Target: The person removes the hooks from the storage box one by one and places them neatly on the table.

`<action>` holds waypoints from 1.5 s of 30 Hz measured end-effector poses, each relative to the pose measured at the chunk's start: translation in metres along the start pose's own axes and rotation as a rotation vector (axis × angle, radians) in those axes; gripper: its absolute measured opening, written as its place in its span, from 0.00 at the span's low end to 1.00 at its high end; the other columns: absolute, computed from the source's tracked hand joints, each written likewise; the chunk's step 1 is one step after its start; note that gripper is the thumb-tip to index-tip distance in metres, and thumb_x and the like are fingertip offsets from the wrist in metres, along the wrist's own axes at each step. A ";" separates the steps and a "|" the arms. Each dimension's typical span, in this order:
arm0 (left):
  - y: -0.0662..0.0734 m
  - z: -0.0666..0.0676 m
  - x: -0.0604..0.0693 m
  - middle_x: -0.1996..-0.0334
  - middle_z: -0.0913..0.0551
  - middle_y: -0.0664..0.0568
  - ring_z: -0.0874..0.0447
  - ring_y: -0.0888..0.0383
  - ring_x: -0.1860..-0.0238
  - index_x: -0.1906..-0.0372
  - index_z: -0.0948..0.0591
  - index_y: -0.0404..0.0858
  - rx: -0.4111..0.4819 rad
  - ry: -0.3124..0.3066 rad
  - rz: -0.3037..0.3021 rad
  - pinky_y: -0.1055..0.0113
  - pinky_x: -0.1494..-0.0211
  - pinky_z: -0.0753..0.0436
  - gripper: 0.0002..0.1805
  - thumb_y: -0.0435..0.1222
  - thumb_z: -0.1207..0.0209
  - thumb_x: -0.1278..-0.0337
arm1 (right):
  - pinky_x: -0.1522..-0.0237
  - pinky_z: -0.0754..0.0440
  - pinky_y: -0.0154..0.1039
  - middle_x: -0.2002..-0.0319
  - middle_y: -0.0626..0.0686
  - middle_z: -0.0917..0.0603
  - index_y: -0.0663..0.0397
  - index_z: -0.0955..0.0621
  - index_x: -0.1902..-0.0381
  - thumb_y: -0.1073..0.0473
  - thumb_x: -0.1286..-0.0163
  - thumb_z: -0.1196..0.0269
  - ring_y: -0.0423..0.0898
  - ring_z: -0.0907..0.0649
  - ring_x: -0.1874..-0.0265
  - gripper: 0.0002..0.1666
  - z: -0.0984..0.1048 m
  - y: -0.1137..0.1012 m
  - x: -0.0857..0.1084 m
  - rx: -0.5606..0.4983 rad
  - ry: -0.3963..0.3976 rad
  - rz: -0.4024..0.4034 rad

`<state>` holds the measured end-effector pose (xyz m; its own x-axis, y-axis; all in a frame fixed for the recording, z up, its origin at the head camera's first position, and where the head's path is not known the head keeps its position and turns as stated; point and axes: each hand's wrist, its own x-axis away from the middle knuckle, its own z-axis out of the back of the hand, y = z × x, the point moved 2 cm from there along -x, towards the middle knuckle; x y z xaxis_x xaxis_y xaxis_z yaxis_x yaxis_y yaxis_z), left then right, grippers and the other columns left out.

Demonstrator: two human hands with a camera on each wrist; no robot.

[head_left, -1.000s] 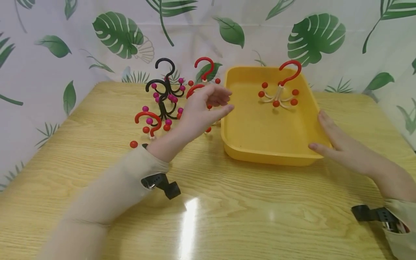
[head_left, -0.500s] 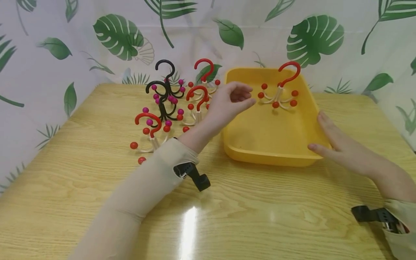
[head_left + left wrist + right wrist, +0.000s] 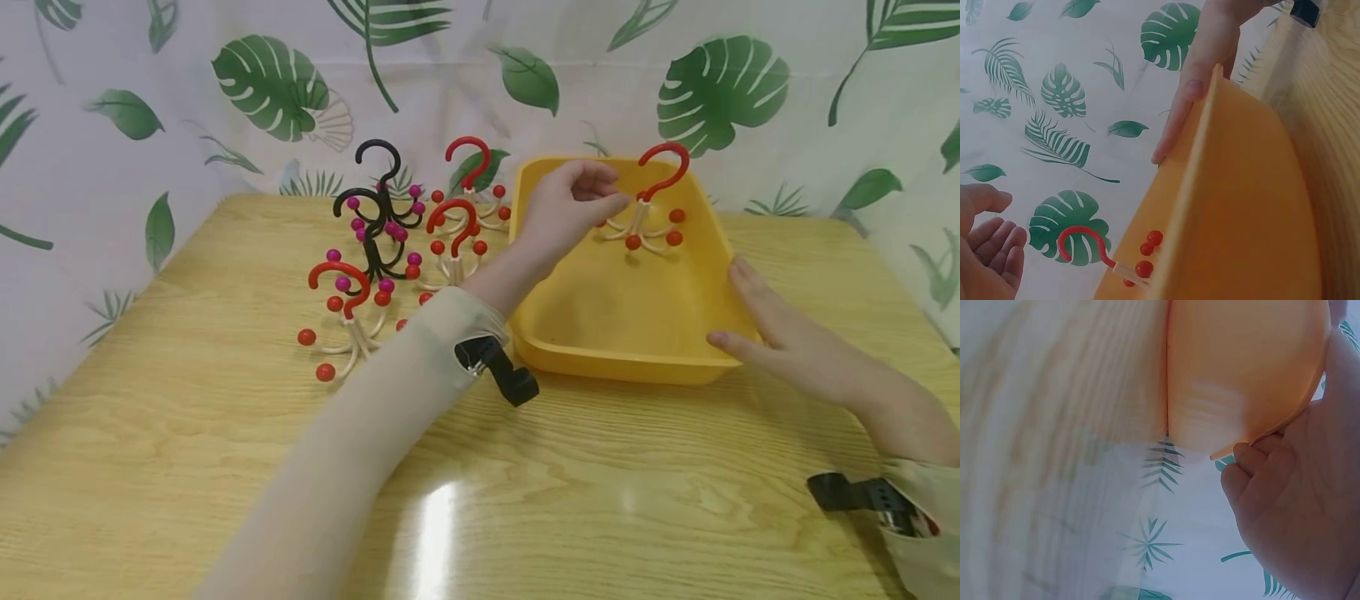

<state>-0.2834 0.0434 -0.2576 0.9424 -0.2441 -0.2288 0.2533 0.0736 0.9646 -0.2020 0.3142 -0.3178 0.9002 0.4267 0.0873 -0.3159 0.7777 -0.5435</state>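
Observation:
My left hand (image 3: 566, 208) is above the left side of a yellow plastic tray (image 3: 622, 367), fingers loosely bent and holding nothing. Just right of it, a multi-arm hook hanger (image 3: 641, 218) with a red hook and cream arms tipped with red balls stands in the tray. In the left wrist view a gap separates the left hand (image 3: 988, 244) from the red hook (image 3: 1107, 256). At the tray's near right corner my right hand (image 3: 795, 333) holds the rim, thumb over the inside and fingers along the outer wall. Curled fingers show at the edge in the right wrist view.
Left of the tray, two black hangers (image 3: 372, 250) with magenta balls stand among red-hooked hangers with cream arms: one at the back (image 3: 469, 179), one in the middle (image 3: 456, 268), one at the front (image 3: 351, 329). A leaf-patterned backdrop (image 3: 585, 92) rises behind the wooden table (image 3: 622, 467).
My left hand has moved rightward from over the standing hangers to above the tray, near the hanger inside. The right hand stays at the tray's corner.

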 end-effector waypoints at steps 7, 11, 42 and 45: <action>0.008 -0.010 -0.020 0.60 0.22 0.54 0.23 0.64 0.61 0.50 0.23 0.39 -0.013 -0.010 0.038 0.79 0.60 0.23 0.15 0.34 0.36 0.42 | 0.34 0.64 0.64 0.27 0.45 0.74 0.41 0.71 0.27 0.45 0.28 0.45 0.52 0.69 0.28 0.53 -0.001 0.002 -0.001 0.012 -0.001 -0.009; 0.012 -0.014 -0.030 0.60 0.22 0.55 0.24 0.65 0.61 0.50 0.23 0.39 -0.044 0.006 0.064 0.78 0.62 0.23 0.16 0.35 0.35 0.43 | 0.33 0.64 0.63 0.27 0.45 0.74 0.41 0.71 0.27 0.45 0.28 0.45 0.52 0.69 0.28 0.53 -0.001 0.002 -0.001 0.014 0.000 -0.007; -0.013 -0.042 -0.083 0.37 0.32 0.62 0.32 0.66 0.44 0.30 0.38 0.49 -0.194 -0.092 0.266 0.76 0.44 0.28 0.40 0.37 0.32 0.48 | 0.33 0.63 0.63 0.26 0.46 0.73 0.43 0.70 0.26 0.46 0.28 0.44 0.53 0.67 0.28 0.53 0.000 0.002 -0.001 0.008 0.000 -0.007; -0.015 -0.045 -0.085 0.42 0.27 0.60 0.29 0.65 0.49 0.33 0.34 0.48 -0.152 -0.069 0.277 0.76 0.49 0.26 0.37 0.36 0.32 0.48 | 0.34 0.62 0.64 0.26 0.46 0.73 0.43 0.70 0.26 0.46 0.28 0.44 0.53 0.68 0.28 0.53 0.001 0.002 0.000 0.004 -0.002 -0.009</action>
<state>-0.3577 0.1063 -0.2586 0.9642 -0.2596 0.0542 0.0238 0.2885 0.9572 -0.2032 0.3161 -0.3187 0.9024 0.4205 0.0943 -0.3087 0.7833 -0.5396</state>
